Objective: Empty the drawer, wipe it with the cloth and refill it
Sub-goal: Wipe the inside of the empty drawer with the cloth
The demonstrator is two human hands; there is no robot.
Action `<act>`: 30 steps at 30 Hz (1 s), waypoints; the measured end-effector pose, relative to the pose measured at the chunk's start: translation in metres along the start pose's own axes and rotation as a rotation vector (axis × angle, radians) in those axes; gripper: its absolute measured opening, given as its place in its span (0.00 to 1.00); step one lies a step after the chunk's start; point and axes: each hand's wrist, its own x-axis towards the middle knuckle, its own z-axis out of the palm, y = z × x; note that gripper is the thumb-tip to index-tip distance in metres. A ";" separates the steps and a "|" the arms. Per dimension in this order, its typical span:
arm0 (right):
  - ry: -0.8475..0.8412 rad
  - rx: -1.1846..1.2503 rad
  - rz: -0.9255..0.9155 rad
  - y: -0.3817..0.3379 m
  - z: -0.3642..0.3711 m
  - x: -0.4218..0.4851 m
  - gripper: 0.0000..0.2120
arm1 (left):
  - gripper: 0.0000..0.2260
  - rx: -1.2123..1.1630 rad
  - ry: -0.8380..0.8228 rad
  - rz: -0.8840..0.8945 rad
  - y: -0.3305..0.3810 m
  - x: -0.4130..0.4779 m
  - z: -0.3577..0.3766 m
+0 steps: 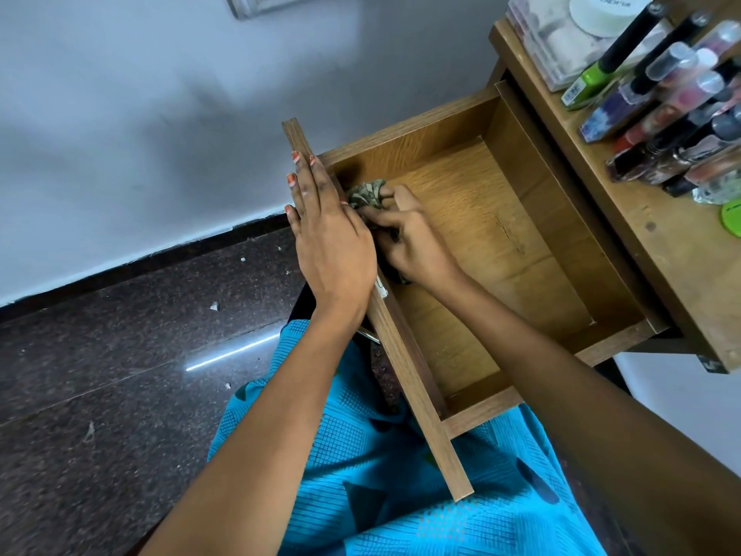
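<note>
Centre frame: right hand [405,234] is gripping the bunched cloth [367,194] in the emptied wooden drawer [497,242]; left hand [328,230], fingers straight, is bracing the front panel. Cloth judged soft, light; pinch anywhere.

Drawer [481,242]: one. Cloth [367,194]: one, inside drawer. Hands: two, left hand [333,234] and right hand [413,238]. Counter [661,242]: one. On counter: clear plastic box [557,46], one; white round jar [601,12] on top of it, one; tall black-capped bottles, two: green bottle [589,78], purple bottle [617,102]; green round lid [733,218] at right edge, one, partly cut off. Small nail-polish bottles [681,114]: crowded, overlapping, many, exact count unclear. Picture-frame corner [256,4] on wall: one.
</note>
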 end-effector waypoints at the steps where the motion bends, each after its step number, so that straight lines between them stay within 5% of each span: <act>1: -0.007 -0.042 -0.011 0.000 0.001 0.007 0.13 | 0.23 -0.002 -0.001 -0.001 0.000 0.000 0.000; 5: -0.084 -0.120 0.053 -0.012 -0.003 0.043 0.14 | 0.23 -0.006 0.000 -0.002 0.000 0.001 0.000; 17: -0.252 -0.157 -0.159 -0.004 -0.029 0.015 0.14 | 0.23 0.009 0.006 0.017 -0.001 0.000 0.001; 20: -0.318 -0.085 0.009 -0.001 -0.034 -0.015 0.17 | 0.23 0.008 0.015 0.022 -0.002 0.000 0.001; 22: -0.286 0.041 0.104 0.001 -0.029 -0.030 0.15 | 0.23 0.005 0.016 0.021 -0.002 0.000 0.002; 30: -0.200 -0.183 -0.058 -0.007 -0.024 -0.014 0.20 | 0.23 0.018 0.004 0.018 -0.001 0.002 0.001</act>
